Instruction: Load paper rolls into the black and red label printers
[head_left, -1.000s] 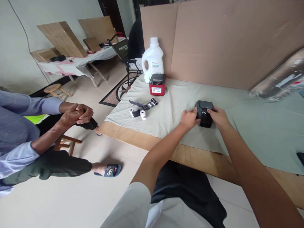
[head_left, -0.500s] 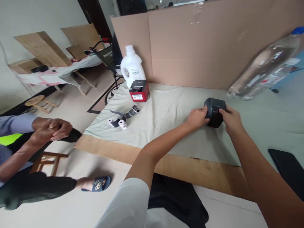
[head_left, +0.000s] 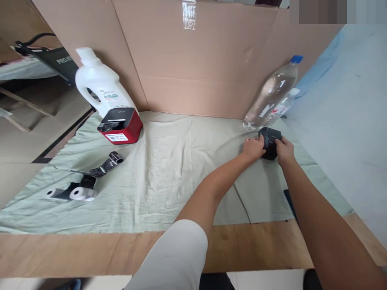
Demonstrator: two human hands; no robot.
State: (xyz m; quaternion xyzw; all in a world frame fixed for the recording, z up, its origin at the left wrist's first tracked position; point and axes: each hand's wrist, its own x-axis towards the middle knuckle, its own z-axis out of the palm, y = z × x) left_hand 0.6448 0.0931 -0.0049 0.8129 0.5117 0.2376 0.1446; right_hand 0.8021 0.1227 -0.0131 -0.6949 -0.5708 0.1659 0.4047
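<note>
From where I stand, going by the head view, the work in hand is a two-handed hold on a small dark-grey boxy device with a glossy black front [head_left: 270,151], out at about one o'clock from the person's pale grey short sleeve [head_left: 178,251]. The bare left hand [head_left: 253,149] presses its nine o'clock side, thumb near the upper edge, and the bare right hand [head_left: 285,150] grips its three o'clock side; together they pinch it, though some fingers are hidden. I can't tell whether its base touches the pale green cloth [head_left: 169,161]. To do this well, I'd match the pressure from both sides and hold the device level. A large clear plastic bottle with a blue cap [head_left: 273,90] stands near, at the device's twelve o'clock, beside a smaller clear bottle with a white cap [head_left: 281,109], so any push that way should be gentle. At five o'clock, a flat dark object [head_left: 289,199] lies partly hidden by the right forearm [head_left: 314,205], which I'd carry clear of it.
</note>
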